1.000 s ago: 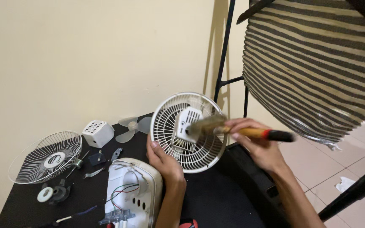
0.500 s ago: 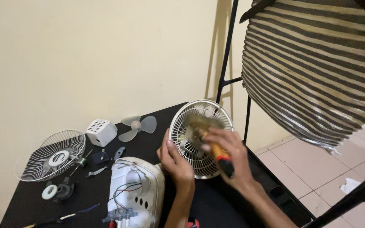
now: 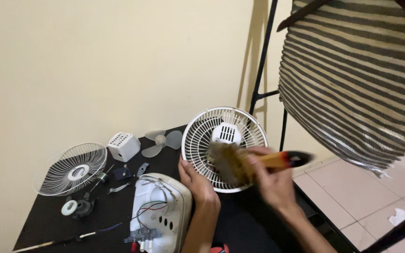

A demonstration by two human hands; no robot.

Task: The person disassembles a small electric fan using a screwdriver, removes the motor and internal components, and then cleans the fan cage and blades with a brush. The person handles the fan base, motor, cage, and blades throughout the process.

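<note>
We have one view only, from a camera on the person's head. It looks down and forward over a black table toward a cream wall, close enough that both forearms enter from the bottom edge. The tiled floor shows at lower right. No second view overlaps it.

Fan guard: white plastic, round w/ radial ribs & a vented square hub in the middle. Stands upright on its edge at the rear of the black desk, face toward the camera. Brush: brown bristles, yellowish handle w/ red band & black tip, motion-blurred. Lies across the guard's lower half, bristles on the ribs, handle pointing right.
</note>
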